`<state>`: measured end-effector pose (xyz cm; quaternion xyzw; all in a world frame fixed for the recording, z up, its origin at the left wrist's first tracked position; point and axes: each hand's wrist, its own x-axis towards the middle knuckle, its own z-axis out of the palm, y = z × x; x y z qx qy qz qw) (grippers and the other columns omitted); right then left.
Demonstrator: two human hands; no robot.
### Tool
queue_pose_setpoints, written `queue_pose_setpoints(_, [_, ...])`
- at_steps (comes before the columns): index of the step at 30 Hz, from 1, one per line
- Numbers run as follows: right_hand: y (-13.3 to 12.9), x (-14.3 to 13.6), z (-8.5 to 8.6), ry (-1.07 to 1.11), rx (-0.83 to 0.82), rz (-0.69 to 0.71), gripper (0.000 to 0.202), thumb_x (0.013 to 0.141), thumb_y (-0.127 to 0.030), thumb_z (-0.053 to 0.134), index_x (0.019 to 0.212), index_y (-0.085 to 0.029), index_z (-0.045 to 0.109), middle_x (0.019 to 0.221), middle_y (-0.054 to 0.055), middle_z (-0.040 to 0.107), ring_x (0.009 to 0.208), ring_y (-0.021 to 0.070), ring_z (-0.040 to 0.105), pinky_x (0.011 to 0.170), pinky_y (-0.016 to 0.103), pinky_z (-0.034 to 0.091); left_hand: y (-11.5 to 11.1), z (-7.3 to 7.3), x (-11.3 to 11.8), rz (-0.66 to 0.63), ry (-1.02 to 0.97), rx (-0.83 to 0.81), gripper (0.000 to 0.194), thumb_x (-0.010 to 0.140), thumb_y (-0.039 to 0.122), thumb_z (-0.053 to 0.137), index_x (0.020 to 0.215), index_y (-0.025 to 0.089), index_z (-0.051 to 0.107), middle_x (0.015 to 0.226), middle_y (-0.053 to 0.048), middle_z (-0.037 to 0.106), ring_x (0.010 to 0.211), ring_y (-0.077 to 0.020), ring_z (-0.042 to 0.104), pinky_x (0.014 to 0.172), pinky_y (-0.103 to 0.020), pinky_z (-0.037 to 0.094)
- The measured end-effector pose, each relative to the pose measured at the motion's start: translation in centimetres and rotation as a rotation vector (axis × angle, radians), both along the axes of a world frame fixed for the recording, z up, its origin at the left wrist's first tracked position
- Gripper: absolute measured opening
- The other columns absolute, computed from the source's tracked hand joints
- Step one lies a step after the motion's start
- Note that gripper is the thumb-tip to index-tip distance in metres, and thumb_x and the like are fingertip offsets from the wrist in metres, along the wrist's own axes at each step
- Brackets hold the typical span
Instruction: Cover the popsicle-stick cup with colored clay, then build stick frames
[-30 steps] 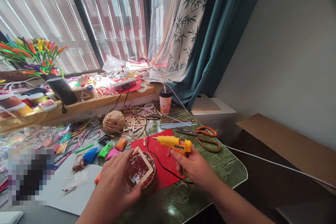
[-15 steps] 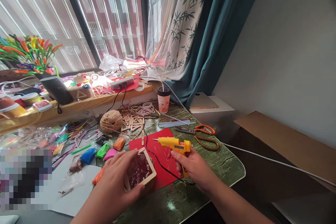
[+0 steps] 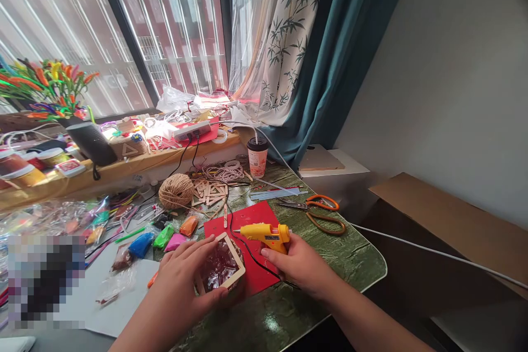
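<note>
My left hand (image 3: 181, 280) is wrapped round a small box (image 3: 237, 270) with a pale wooden-stick rim and a dark, shiny inside. Part of the box is hidden behind my fingers. In my right hand (image 3: 301, 267) is a yellow hot glue gun (image 3: 264, 234), its nozzle pointing left, just above the far corner of the box and apart from it. A red sheet (image 3: 258, 275) lies under both, and the gun's black cord runs across it.
Orange-handled scissors (image 3: 325, 214) lie to the right of the sheet. Beyond it are a twine ball (image 3: 176, 191), wooden sticks (image 3: 210, 192) and a paper cup (image 3: 257, 159) with a straw. Coloured clay packets (image 3: 141, 245) lie at the left.
My right hand has brought the glue gun left and slightly down, so its nozzle is nearer the box. My left hand keeps its hold, with the box tilted slightly differently.
</note>
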<state>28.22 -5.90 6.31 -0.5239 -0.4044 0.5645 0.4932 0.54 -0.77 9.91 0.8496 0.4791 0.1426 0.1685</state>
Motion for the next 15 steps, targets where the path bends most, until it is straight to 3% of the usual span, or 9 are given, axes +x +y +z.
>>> queue_pose_setpoints(5, [0.1,-0.4,-0.1,-0.022,-0.029,0.038,0.041,0.076,-0.045,0.088,0.108,-0.022,0.076,0.073,-0.002,0.069,0.066,0.0188,0.064,0.063,0.03,0.05,-0.1,-0.9,-0.6,0.066,-0.191,0.005,0.077,0.065,0.055,0.093,0.138,0.038,0.075,0.139,-0.01,0.077,0.131,-0.0494,0.067,0.112,-0.065,0.051])
queue_pose_setpoints(9, [0.2,-0.7,0.1,0.072,-0.032,0.008,0.048,0.073,-0.053,0.09,0.103,-0.021,0.072,0.063,-0.007,0.058,0.053,0.0116,0.049,0.053,0.025,0.041,-0.9,-0.8,-1.1,0.21,-0.422,-0.102,0.081,0.067,0.054,0.092,0.143,0.037,0.07,0.151,-0.01,0.069,0.144,-0.0482,0.056,0.116,-0.063,0.049])
queue_pose_setpoints(12, [-0.3,-1.1,0.9,0.139,0.0,-0.024,0.053,0.075,-0.066,0.086,0.095,-0.02,0.069,0.06,-0.007,0.055,0.051,0.0105,0.047,0.052,0.025,0.042,-1.7,0.0,-0.8,0.29,-0.781,-0.318,0.076,0.074,0.066,0.084,0.142,0.036,0.07,0.15,-0.01,0.069,0.145,-0.0473,0.055,0.118,-0.063,0.047])
queue_pose_setpoints(15, [-0.9,-1.8,2.5,0.131,0.103,0.031,0.051,0.082,-0.07,0.08,0.089,-0.02,0.071,0.062,-0.005,0.055,0.054,0.0114,0.049,0.054,0.025,0.045,-2.2,0.6,0.1,0.267,-1.139,-0.661,0.078,0.076,0.08,0.069,0.136,0.031,0.074,0.144,-0.011,0.073,0.14,-0.0487,0.06,0.114,-0.064,0.052])
